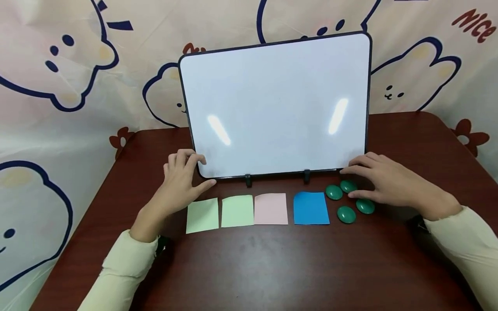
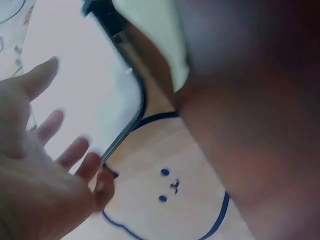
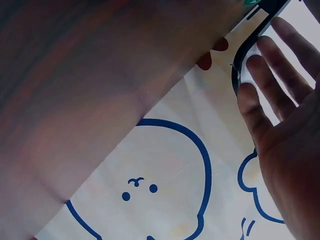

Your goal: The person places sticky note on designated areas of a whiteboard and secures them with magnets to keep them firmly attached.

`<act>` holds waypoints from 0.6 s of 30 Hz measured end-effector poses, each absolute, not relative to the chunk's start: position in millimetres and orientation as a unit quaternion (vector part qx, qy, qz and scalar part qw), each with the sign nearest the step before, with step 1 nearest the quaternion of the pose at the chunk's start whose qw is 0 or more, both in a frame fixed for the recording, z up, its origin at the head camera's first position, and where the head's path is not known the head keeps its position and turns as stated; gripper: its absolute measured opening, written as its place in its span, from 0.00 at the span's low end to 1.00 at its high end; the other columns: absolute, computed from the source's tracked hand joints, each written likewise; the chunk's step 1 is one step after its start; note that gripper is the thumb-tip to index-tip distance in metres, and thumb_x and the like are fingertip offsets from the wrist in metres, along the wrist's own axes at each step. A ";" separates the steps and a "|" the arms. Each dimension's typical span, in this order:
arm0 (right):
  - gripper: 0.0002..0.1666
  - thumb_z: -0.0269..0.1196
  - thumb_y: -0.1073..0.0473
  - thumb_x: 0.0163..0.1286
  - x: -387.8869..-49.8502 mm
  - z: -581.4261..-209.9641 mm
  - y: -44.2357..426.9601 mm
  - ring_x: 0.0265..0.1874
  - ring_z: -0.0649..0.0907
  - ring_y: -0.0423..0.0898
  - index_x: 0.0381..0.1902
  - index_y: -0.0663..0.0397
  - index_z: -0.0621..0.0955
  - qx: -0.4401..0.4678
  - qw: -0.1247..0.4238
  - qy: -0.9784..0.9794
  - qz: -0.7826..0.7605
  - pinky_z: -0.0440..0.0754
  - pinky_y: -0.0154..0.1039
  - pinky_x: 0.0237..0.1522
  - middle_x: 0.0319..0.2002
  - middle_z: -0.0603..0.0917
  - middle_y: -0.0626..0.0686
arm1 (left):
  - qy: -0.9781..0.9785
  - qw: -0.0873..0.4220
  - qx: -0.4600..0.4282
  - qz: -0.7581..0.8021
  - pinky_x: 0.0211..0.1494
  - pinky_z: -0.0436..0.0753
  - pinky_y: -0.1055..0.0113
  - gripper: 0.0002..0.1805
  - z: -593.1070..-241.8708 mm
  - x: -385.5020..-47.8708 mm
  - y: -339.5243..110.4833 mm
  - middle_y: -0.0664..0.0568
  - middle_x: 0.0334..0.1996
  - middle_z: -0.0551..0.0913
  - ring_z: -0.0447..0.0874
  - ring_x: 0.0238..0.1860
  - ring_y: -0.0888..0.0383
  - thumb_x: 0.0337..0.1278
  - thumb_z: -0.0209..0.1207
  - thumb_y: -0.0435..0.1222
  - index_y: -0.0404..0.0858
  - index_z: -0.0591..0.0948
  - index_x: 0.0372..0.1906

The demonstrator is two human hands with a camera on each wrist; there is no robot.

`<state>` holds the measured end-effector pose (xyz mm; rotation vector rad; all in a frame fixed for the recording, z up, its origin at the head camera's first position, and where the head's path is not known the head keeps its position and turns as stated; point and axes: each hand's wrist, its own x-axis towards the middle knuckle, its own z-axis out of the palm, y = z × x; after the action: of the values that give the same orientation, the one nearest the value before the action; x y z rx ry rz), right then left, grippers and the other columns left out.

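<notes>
A whiteboard [image 1: 278, 103] with a dark frame stands propped on the table, held at its bottom edge by two small black feet [image 1: 307, 176]. By its lower left corner is my left hand [image 1: 176, 186], fingers loosely bent and thumb spread; contact with the frame cannot be told. My right hand [image 1: 383, 179] reaches to the lower right corner with fingers extended, above several green round magnet-like pieces [image 1: 346, 214]. The right wrist view shows those fingers [image 3: 280, 75] straight against the board's edge. Between the hands lie two pale green paper squares [image 1: 237, 211], a pink one [image 1: 271, 209] and a blue one [image 1: 311, 208].
The dark brown table [image 1: 264, 268] extends toward me. Behind it hangs a pale cloth [image 1: 155, 26] printed with cartoon bears and flowers, close to the board's back. Light reflections show on the board's surface.
</notes>
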<state>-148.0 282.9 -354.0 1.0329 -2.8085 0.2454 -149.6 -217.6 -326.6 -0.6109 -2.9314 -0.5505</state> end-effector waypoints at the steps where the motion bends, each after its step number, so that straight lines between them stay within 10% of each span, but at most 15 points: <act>1: 0.32 0.76 0.45 0.54 -147.6 -354.2 283.5 0.51 0.76 0.44 0.56 0.44 0.83 0.342 0.063 -0.934 0.083 0.79 0.48 0.51 0.52 0.81 0.48 | -0.961 0.026 -0.206 -0.183 0.53 0.58 0.47 0.23 -323.8 -149.1 -219.5 0.42 0.57 0.67 0.59 0.58 0.42 0.60 0.67 0.44 0.41 0.72 0.53; 9: 0.24 0.72 0.43 0.60 -140.5 -357.8 287.4 0.40 0.78 0.38 0.52 0.42 0.85 0.313 0.010 -0.947 0.073 0.85 0.42 0.41 0.45 0.82 0.44 | -0.954 -0.178 -0.202 -0.133 0.42 0.76 0.61 0.17 -315.9 -142.4 -237.3 0.50 0.40 0.78 0.75 0.43 0.53 0.56 0.70 0.39 0.40 0.80 0.48; 18: 0.24 0.73 0.44 0.60 -145.1 -353.6 284.8 0.39 0.78 0.37 0.53 0.43 0.85 0.304 -0.022 -0.950 0.067 0.83 0.41 0.40 0.42 0.81 0.42 | -0.952 -0.223 -0.184 -0.099 0.35 0.74 0.65 0.12 -323.1 -145.3 -239.0 0.51 0.33 0.76 0.73 0.34 0.57 0.53 0.71 0.37 0.40 0.80 0.39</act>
<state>-145.1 284.8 -353.6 0.9675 -3.0283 0.2144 -145.3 -239.0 -323.1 -0.6778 -3.5090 -0.3644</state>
